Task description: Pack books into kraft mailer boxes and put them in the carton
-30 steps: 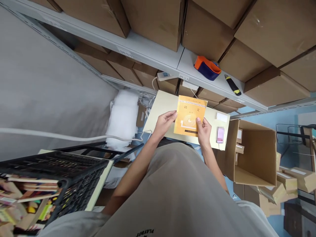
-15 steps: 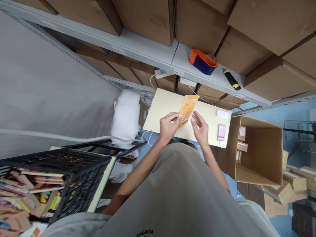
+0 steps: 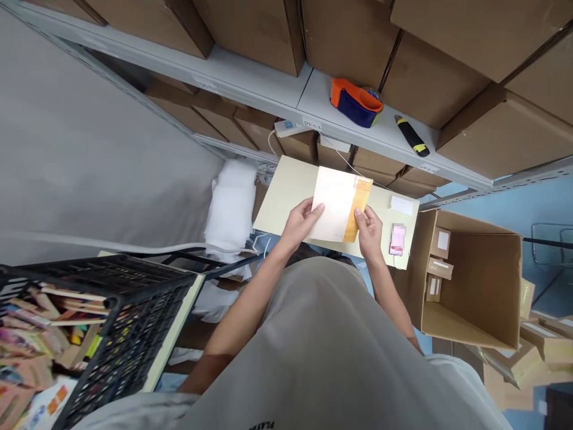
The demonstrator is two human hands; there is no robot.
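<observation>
"Booklet (image 3: 333, 206) in both hands, then?"

"Yes, raised above the pale tabletop (image 3: 280, 191), near the middle of it. Left hand (image 3: 301, 226) pinches one side, right hand (image 3: 370, 234) the other. They're apart, with the booklet between them and a thumb pressed on each side of its near face."

"How far along does the work look?"

"Picked up and gripped, that much is done. Setting it down or letting go isn't. Beyond that I can't judge how much is left, since nothing here marks an end."

"Is it open or closed?"

"I can't tell. The face turned up to the person is mostly pale, with an orange strip down the right side. Could be a back cover, could be an inner page."

"And which way does it point?"

"Its far edge points toward the shelf (image 3: 250, 80), its near edge back at the person. The long axis seems to run that same way, the far end leaning a little to the right."

"What's beside it?"

"A phone (image 3: 397, 240) and a small white item (image 3: 401, 205), both on the tabletop, to the right of the right hand."
</observation>
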